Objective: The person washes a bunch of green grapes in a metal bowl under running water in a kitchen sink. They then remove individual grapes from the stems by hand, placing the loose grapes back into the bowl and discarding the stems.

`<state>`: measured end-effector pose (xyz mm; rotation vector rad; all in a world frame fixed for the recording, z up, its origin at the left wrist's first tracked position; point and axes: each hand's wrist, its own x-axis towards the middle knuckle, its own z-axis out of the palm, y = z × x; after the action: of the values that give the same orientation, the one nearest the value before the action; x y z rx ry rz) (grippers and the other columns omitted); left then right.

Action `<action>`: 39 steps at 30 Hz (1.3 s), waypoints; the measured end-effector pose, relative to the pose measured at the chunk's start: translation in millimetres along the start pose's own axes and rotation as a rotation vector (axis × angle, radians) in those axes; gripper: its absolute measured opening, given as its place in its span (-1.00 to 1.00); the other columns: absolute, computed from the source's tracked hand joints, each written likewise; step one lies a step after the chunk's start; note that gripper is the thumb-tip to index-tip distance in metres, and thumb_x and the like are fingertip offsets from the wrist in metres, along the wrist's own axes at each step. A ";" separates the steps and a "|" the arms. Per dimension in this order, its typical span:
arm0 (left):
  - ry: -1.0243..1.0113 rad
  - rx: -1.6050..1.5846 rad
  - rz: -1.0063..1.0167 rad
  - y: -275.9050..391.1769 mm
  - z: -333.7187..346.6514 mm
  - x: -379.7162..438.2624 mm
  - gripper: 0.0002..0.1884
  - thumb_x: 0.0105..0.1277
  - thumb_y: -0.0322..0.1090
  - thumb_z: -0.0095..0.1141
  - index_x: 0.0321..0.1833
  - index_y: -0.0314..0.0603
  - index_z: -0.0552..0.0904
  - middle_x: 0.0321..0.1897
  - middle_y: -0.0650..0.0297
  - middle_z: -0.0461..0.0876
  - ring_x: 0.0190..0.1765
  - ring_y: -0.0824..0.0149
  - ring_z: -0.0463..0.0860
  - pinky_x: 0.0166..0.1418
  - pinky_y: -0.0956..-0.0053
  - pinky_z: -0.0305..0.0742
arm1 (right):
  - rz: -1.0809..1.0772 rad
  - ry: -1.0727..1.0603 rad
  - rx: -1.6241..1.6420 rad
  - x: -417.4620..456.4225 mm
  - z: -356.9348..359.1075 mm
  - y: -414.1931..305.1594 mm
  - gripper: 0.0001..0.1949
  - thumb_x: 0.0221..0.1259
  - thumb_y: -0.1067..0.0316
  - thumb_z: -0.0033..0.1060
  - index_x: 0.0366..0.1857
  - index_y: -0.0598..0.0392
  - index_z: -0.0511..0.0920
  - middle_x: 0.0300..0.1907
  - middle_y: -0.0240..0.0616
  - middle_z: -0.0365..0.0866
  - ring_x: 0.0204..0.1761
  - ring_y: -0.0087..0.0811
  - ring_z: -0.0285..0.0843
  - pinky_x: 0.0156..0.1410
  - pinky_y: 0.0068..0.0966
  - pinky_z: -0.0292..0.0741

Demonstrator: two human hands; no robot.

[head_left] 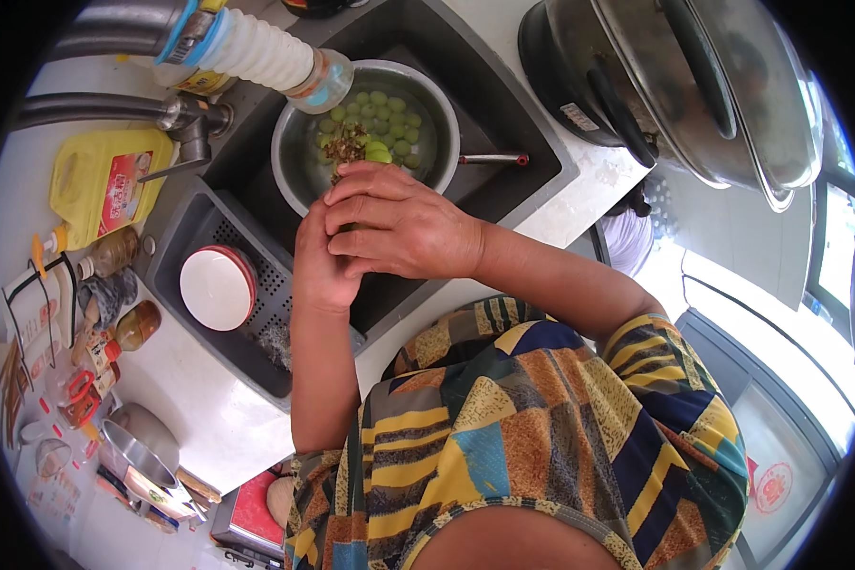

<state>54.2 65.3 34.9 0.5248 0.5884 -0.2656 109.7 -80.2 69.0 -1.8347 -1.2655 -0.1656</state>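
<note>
My left hand (322, 265) is curled around a bunch of green grapes, partly hidden by fingers. My right hand (406, 224) lies over it, fingers bent against the same bunch. Beyond the fingertips a brown, bare grape stem (345, 144) sticks out, with a few bright green grapes (377, 152) beside it. Both hands are at the near rim of a round metal basin (450, 114). Inside the basin, many loose green grapes (381, 110) lie in water. What my right fingertips pinch is hidden.
The basin stands in a dark sink (499, 92), beside a red-tipped metal handle (495, 159). A white hose (263, 53) hangs over its rim. Left are a faucet (192, 125), a yellow jug (107, 178) and a drain tray (185, 221) with stacked bowls (215, 288). A large lidded pot (577, 78) stands right.
</note>
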 end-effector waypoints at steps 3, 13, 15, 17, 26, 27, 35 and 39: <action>0.143 -0.094 0.045 -6.1 24.3 -6.6 -0.67 0.44 -0.17 -0.11 0.04 -0.30 0.50 -0.15 0.15 0.59 -0.19 0.30 0.62 -0.24 0.53 0.57 | 0.002 0.089 0.108 1.2 -4.4 2.6 -0.71 -0.13 0.26 0.40 -0.27 0.05 0.59 -0.06 -0.31 0.55 0.09 -0.20 0.47 0.27 -0.17 0.39; -0.222 0.269 0.009 15.6 28.7 -22.0 -0.78 0.34 -0.26 -0.02 -0.35 -0.30 0.48 -0.41 0.12 0.52 -0.52 0.38 0.52 -0.68 0.72 0.13 | 1.167 0.128 0.663 -17.8 26.3 128.3 -0.67 0.43 0.13 -0.07 0.08 0.10 0.48 0.07 -0.28 0.52 0.10 -0.39 0.47 0.24 -0.40 0.39; -0.273 0.320 -0.004 20.1 30.6 -26.4 -0.78 0.33 -0.26 -0.01 -0.36 -0.29 0.47 -0.42 0.13 0.52 -0.52 0.38 0.53 -0.69 0.73 0.13 | 1.248 0.219 1.177 -16.8 37.6 138.0 -0.63 0.44 0.08 -0.12 0.13 0.11 0.43 0.11 -0.29 0.50 0.13 -0.37 0.47 0.27 -0.40 0.39; -0.315 0.360 -0.019 25.5 28.0 -29.4 -0.79 0.32 -0.27 -0.01 -0.37 -0.29 0.48 -0.43 0.14 0.52 -0.51 0.39 0.54 -0.69 0.74 0.14 | 1.251 0.248 1.471 -11.8 32.7 130.2 -0.62 0.42 0.08 -0.08 0.13 0.10 0.43 0.12 -0.25 0.50 0.14 -0.34 0.48 0.31 -0.33 0.39; -0.350 0.362 -0.044 31.9 12.9 -31.1 -0.79 0.32 -0.26 0.00 -0.36 -0.29 0.48 -0.45 0.15 0.51 -0.51 0.40 0.56 -0.69 0.75 0.14 | 1.216 0.187 1.779 -8.4 28.8 138.1 -0.64 0.39 0.26 -0.10 0.18 0.18 0.39 0.20 -0.16 0.47 0.20 -0.26 0.45 0.37 -0.27 0.33; -0.354 0.375 -0.049 31.9 11.1 -31.4 -0.78 0.31 -0.25 0.01 -0.37 -0.29 0.48 -0.46 0.16 0.51 -0.51 0.40 0.56 -0.69 0.75 0.14 | 1.207 0.146 1.818 -8.4 27.7 140.4 -0.64 0.39 0.27 -0.10 0.17 0.21 0.39 0.19 -0.15 0.48 0.20 -0.26 0.45 0.37 -0.27 0.33; -0.288 0.391 -0.045 39.3 1.0 -38.4 -0.70 0.27 -0.13 0.08 -0.38 -0.27 0.48 -0.48 0.16 0.53 -0.51 0.40 0.57 -0.69 0.75 0.14 | 1.306 -0.011 1.583 -24.5 28.9 150.3 -0.73 0.35 0.40 0.03 0.07 0.19 0.50 0.12 -0.23 0.55 0.15 -0.31 0.50 0.29 -0.29 0.41; -0.250 0.430 -0.049 38.0 2.6 -38.1 -0.71 0.28 -0.15 0.07 -0.39 -0.27 0.48 -0.47 0.16 0.53 -0.51 0.41 0.56 -0.69 0.75 0.15 | 1.418 -0.062 1.336 -21.7 32.1 153.3 -0.76 0.33 0.40 0.09 0.03 0.15 0.53 0.05 -0.32 0.58 0.10 -0.39 0.54 0.20 -0.34 0.47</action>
<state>39.3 99.1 74.1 0.8771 0.2987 -0.5021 212.4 -87.3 -51.0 -1.0599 0.2439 1.1947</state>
